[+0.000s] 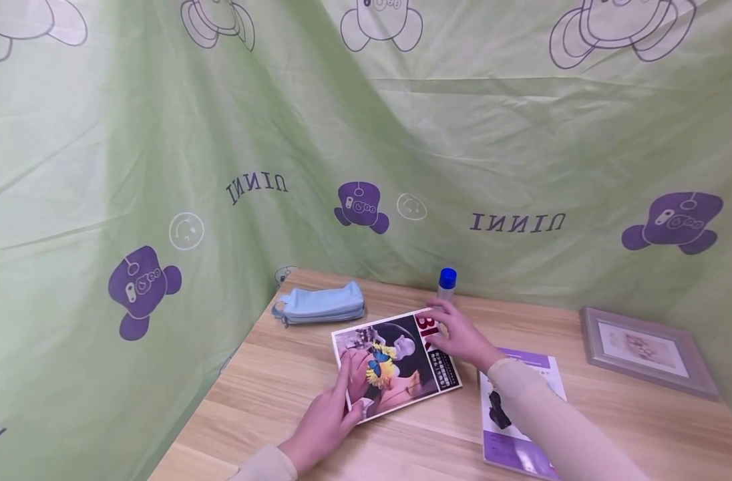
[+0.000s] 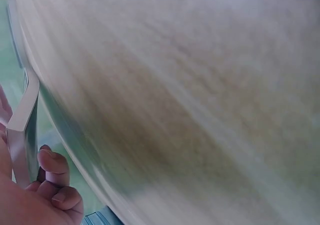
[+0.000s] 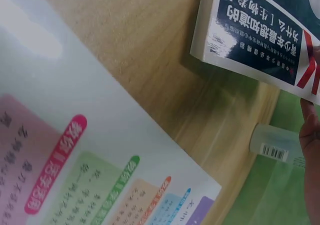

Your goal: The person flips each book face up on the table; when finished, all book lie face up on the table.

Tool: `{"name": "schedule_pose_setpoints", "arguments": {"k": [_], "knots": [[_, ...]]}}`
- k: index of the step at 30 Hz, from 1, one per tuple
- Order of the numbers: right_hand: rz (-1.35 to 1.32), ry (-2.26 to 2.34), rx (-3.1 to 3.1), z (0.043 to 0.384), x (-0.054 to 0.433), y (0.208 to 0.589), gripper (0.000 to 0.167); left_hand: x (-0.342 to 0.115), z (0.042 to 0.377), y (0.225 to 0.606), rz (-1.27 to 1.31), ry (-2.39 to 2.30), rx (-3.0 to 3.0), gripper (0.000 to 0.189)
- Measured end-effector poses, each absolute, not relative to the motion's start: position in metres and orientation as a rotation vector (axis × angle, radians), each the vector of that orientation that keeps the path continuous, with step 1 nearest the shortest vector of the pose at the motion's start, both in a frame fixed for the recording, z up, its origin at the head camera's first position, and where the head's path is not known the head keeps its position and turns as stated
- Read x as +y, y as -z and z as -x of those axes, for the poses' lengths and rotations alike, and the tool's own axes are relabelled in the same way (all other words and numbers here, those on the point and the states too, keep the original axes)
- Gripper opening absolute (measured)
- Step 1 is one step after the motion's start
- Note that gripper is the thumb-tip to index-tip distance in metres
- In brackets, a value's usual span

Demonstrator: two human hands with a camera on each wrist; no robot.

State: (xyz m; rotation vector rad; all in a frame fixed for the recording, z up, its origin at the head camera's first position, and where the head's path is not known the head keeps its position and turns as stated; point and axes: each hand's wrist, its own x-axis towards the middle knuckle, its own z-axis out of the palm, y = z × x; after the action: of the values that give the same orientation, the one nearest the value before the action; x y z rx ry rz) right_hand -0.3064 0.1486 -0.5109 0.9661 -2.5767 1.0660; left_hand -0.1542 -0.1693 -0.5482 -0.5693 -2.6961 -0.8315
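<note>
A thick paperback book (image 1: 411,361) with a yellow flower, a blue butterfly and red lettering on its cover lies sideways between both hands. At its near left edge my left hand (image 1: 324,424) grips it; in the left wrist view, fingers (image 2: 54,166) curl in on one side of the book's edge (image 2: 19,140). My right hand (image 1: 462,337) holds the far right edge by the red letters. From the right wrist, the book (image 3: 255,40) shows its spine corner over the wooden table, with a finger (image 3: 307,110) at the edge.
A light blue pencil case (image 1: 320,306) lies at the back left. Behind the right hand stands a translucent tube with a blue cap (image 1: 447,278). A purple and white book (image 1: 516,454) lies under the right forearm. A grey picture frame (image 1: 594,334) is at the right; a green curtain (image 1: 492,147) surrounds the table.
</note>
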Motion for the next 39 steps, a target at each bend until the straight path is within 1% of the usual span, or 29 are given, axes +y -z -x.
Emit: {"name": "schedule_pose_setpoints", "arguments": {"k": [5, 12, 19, 26, 34, 39], "knots": [[-1.015, -1.000, -2.603, 0.307, 0.142, 0.521, 0.057, -0.170, 0.154, 0.549, 0.547, 0.840, -2.749, 0.091], [-1.092, -0.973, -2.681, 0.302, 0.136, 0.533, 0.052, -0.170, 0.155, 0.547, 0.544, 0.859, -2.788, 0.088], [-1.120, -0.967, -2.720, 0.300, 0.132, 0.535, 0.048, -0.171, 0.156, 0.546, 0.534, 0.893, -2.829, 0.089], [-1.142, -0.887, -2.768, 0.301, 0.131, 0.538, 0.050, -0.171, 0.157, 0.544, 0.510, 0.917, -2.876, 0.089], [-1.160, -0.652, -2.748, 0.301, 0.126, 0.541, 0.046, -0.174, 0.158, 0.541, 0.419, 1.085, -2.964, 0.090], [-1.153, -0.581, -2.750, 0.300, 0.121, 0.539, 0.045, -0.174, 0.161, 0.538, 0.362, 1.156, -2.985, 0.088]]}}
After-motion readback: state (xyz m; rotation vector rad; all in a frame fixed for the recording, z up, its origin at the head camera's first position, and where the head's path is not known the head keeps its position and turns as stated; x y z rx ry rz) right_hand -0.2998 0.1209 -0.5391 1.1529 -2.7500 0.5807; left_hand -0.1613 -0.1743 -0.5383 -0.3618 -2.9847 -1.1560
